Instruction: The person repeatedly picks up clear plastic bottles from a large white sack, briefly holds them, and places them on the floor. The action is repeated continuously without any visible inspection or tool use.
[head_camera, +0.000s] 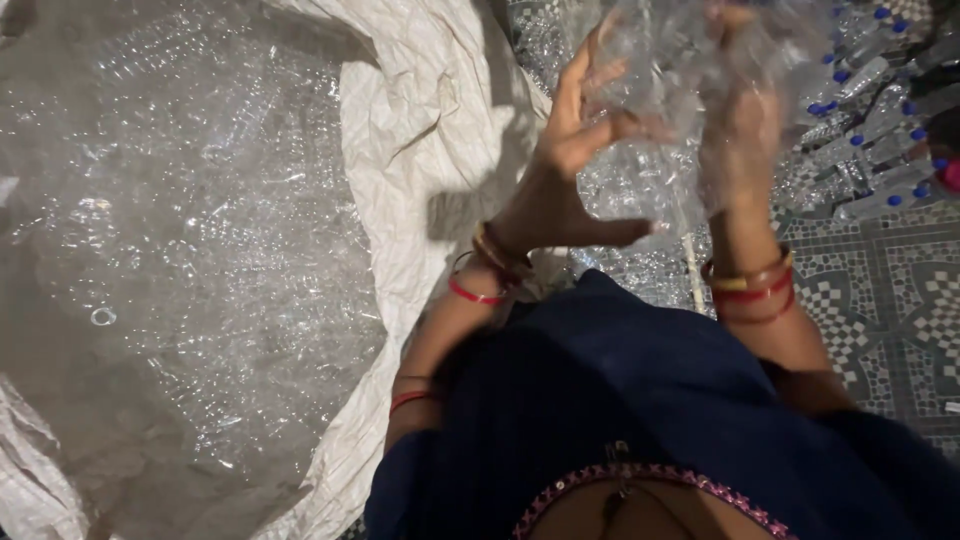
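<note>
My left hand (570, 165) and my right hand (738, 135) are raised together at the top middle, both pressed against a crumpled clear plastic bottle (665, 75) that they hold between them. The left fingers are spread along its side; the right hand is blurred behind the clear plastic. Red and gold bangles ring both wrists. To the left lies a big open white woven sack (400, 150) filled with several crushed clear plastic bottles (190, 220).
A heap of clear bottles with blue caps (870, 120) lies at the top right on a patterned tiled floor (900, 300). My dark blue garment (620, 400) fills the lower middle. More clear plastic litters the floor below my hands.
</note>
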